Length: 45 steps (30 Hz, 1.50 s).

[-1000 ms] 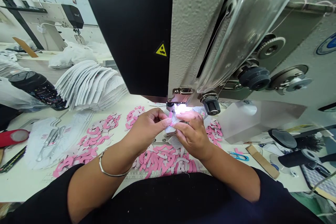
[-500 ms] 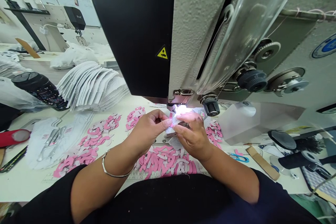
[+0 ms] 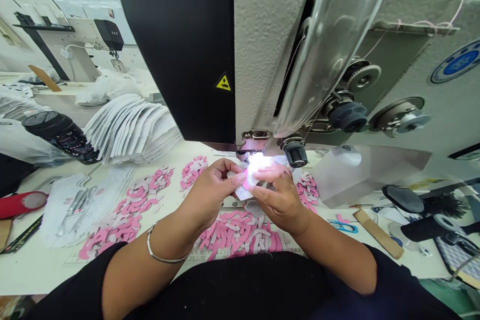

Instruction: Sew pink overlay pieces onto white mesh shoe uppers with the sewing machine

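White mesh fabric piece (image 3: 240, 191) held in a two-hand pinch

The piece lies just near the lit presser area of the sewing machine (image 3: 270, 35). Its long axis runs left to right, rising slightly toward the far right. The left hand (image 3: 212, 195) pinches the left end between thumb and fingers. The right hand (image 3: 279, 202) grips the right part, fingers pressed across the top. A pink strip (image 3: 245, 179) sits on the piece, nearer the left thumb. Loose pink cut pieces (image 3: 236, 237) lie on the bench just near the hands.
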{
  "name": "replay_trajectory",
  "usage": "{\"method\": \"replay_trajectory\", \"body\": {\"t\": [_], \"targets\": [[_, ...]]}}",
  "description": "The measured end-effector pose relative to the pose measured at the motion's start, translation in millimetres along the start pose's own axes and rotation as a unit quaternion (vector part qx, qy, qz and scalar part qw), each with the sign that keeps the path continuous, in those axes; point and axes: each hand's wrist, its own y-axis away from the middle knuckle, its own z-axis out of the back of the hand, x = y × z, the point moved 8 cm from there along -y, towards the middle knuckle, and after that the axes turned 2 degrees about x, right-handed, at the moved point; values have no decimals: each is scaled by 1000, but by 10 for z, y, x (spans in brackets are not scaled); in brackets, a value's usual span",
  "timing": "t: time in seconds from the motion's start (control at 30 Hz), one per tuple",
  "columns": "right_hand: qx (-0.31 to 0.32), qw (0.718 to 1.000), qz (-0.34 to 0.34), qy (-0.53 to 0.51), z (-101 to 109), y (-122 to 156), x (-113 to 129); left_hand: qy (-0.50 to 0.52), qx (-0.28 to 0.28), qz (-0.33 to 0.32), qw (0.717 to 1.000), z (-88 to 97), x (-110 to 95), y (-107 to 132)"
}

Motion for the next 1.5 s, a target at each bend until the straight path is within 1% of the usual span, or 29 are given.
{"method": "replay_trajectory", "body": {"t": [0.1,0.23,0.37,0.5,0.7,0.87,1.07,1.2,1.37,1.5], "targets": [[-2,1000,9,-1,20,-1,10,1,-3,4,1000,-4,33,-5],[-3,1000,-4,-6,21,8,-10,-3,-11,0,1000,-3,43,1],[2,1000,-17,-24,21,8,-39,-9,-11,9,1000,-33,-1,2],[5,998,-42,-48,46,-15,-122,-9,-19,23,1000,-77,-63,-57],[51,995,-63,-63,7,-81,-237,17,-47,45,998,-102,-81,-148],[43,995,-60,-70,19,-106,-245,6,-50,51,997,-96,-70,-159],[75,992,-78,-62,-23,-72,-281,-5,-59,56,997,-76,-43,-157],[82,991,-84,-64,-32,-56,-310,-14,-50,56,997,-92,-19,-142],[88,989,-95,-69,-39,-57,-366,-26,-29,31,999,-126,-26,-103],[94,988,-94,-77,-39,-63,-387,-35,-17,25,999,-132,5,-85]]}}
